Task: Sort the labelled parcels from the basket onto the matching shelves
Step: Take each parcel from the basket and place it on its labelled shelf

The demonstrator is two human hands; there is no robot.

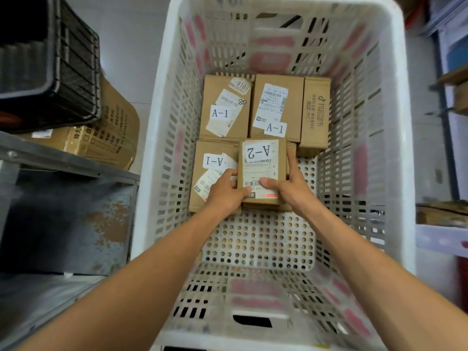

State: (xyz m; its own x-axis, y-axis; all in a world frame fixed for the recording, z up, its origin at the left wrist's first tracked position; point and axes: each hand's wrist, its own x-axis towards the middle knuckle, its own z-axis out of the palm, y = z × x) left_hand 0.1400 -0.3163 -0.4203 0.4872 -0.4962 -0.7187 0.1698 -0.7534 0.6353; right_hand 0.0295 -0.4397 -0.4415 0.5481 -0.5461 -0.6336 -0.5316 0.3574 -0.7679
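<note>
1. A white slotted basket (pixel 154 122) fills the centre of the frame, seen from straight above, and brown parcels lie on its perforated floor towards the upper half.
2. The A-2 parcel (pixel 262 163) sits at the centre of the frame with its label upside down to the viewer. It appears to rest on another brown box, of which only the edges show beneath it.
3. The left hand (pixel 224 192) grips the lower left corner of the A-2 parcel, with the thumb on the top face and the fingers curled against its left side.
4. The right hand (pixel 288 190) clamps the opposite side, with the thumb pressed on the label and the forefinger stretched along the right edge.
5. The lower-left A-1 parcel (pixel 215 158) lies touching the left side of the held one, its label also upside down. The left hand partly covers it.
6. Above it lies the upper-left A-1 parcel (pixel 225 110), and just to its right the middle A-1 parcel (pixel 276 107), both with labels upright to the viewer.
7. A printed carton (pixel 316 112) stands on its side against the middle A-1 parcel, at the right of the group.
8. Outside the basket, a black crate (pixel 50 59) sits at the upper left on a cardboard box (pixel 111 138), and a grey, rust-spotted metal shelf (pixel 65 198) lies below them at the left.
</note>
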